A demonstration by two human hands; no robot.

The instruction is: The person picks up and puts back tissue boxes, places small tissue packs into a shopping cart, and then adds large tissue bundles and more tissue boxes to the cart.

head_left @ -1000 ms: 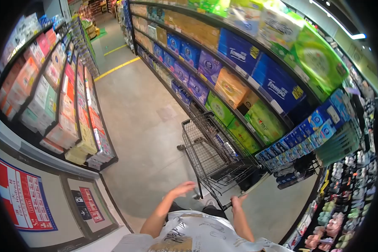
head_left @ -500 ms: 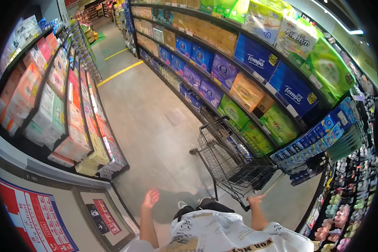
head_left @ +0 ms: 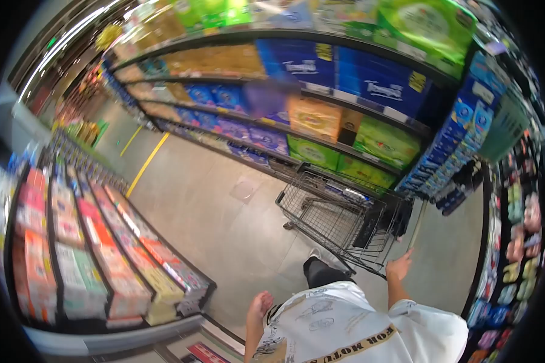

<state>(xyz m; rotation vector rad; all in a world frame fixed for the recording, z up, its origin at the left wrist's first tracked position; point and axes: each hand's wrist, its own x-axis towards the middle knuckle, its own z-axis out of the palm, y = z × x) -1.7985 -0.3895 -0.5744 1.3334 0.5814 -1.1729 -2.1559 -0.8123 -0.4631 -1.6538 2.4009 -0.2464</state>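
My left hand [head_left: 261,302] hangs in the air beside the white printed shirt [head_left: 333,314], its fingers loosely bent and apart, with nothing in it. On the other side of the body, my right hand [head_left: 399,265] is open, one finger stretched out, close to the rear of the black wire shopping cart [head_left: 327,218]. It does not visibly hold the cart. The cart stands alongside the shelf of tissue packs, with a dark item [head_left: 369,225] at its near end. One leg and a shoe [head_left: 315,254] show just beside the cart.
Blue Tempo packs [head_left: 381,85] and green packs [head_left: 384,140] fill the right shelving. Pink and orange packs [head_left: 39,272] line the low left shelf. Slippers [head_left: 515,236] hang at far right. Grey floor [head_left: 212,181] with a yellow line [head_left: 146,163] runs between the shelves.
The view has turned toward the right shelving. My left hand has come nearer the shirt and its fingers are more bent. My right hand remains open near the cart's rear.
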